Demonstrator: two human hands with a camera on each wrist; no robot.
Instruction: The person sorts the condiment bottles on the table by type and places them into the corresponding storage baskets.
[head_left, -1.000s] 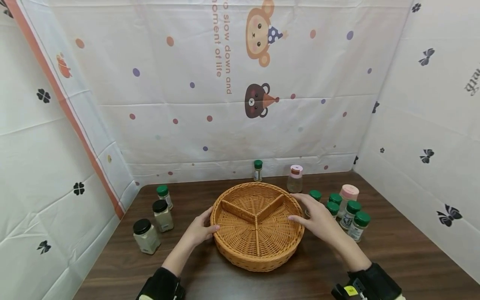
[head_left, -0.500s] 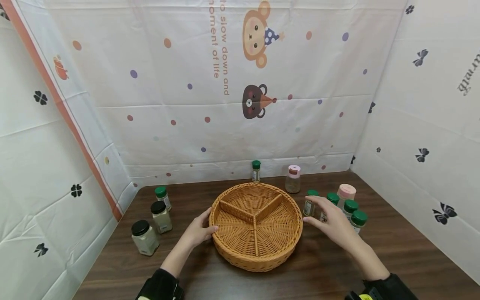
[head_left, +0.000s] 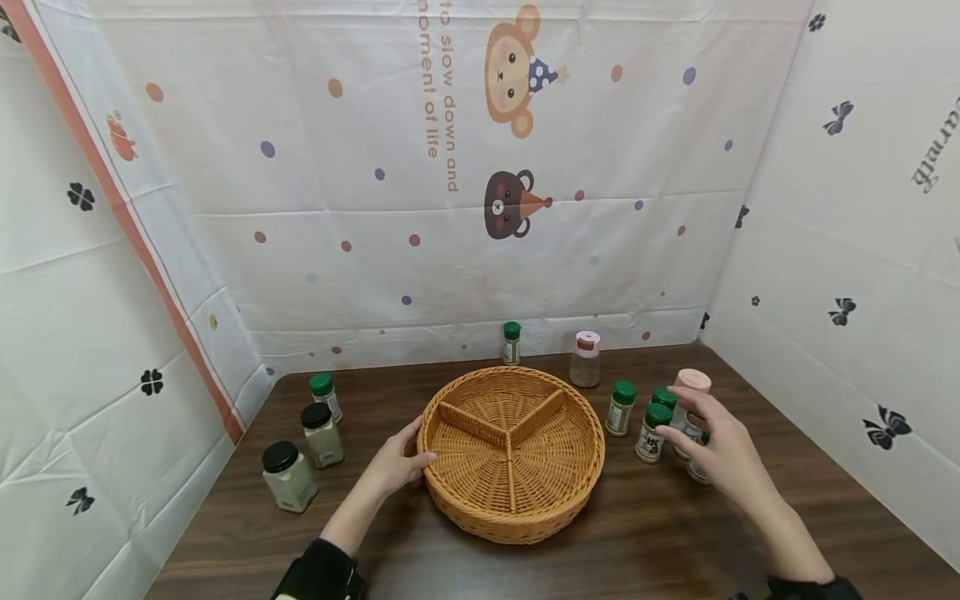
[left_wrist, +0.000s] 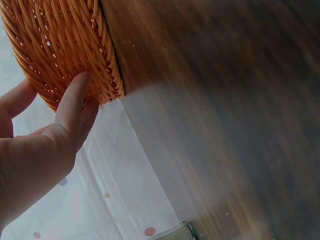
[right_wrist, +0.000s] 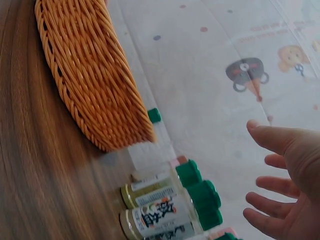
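Note:
A round wicker basket (head_left: 480, 483) with three compartments sits mid-table. My left hand (head_left: 397, 464) grips its left rim, thumb over the edge; in the left wrist view the fingers of the left hand (left_wrist: 55, 142) lie on the woven side (left_wrist: 60, 47). To the basket's right, my right hand (head_left: 723, 446) hovers by a group of green-capped spice jars, fingers spread and holding nothing. One spice jar (head_left: 653, 435) stands just left of its thumb and another (head_left: 619, 410) nearer the basket. The hand partly hides others behind it. In the right wrist view the right hand (right_wrist: 287, 185) is apart from the jars (right_wrist: 160, 215).
Two black-capped jars (head_left: 290, 479) (head_left: 324, 437) and a green-capped jar (head_left: 327, 396) stand at the left. Behind the basket are a small green-capped jar (head_left: 512, 343) and a pink-lidded jar (head_left: 586, 360). Another pink lid (head_left: 692, 381) shows at the right. A printed cloth (head_left: 360, 275) surrounds the table.
My right hand has left the basket's right rim and moved right, over the green-capped jars, uncovering the nearer ones. The left hand and basket have stayed put.

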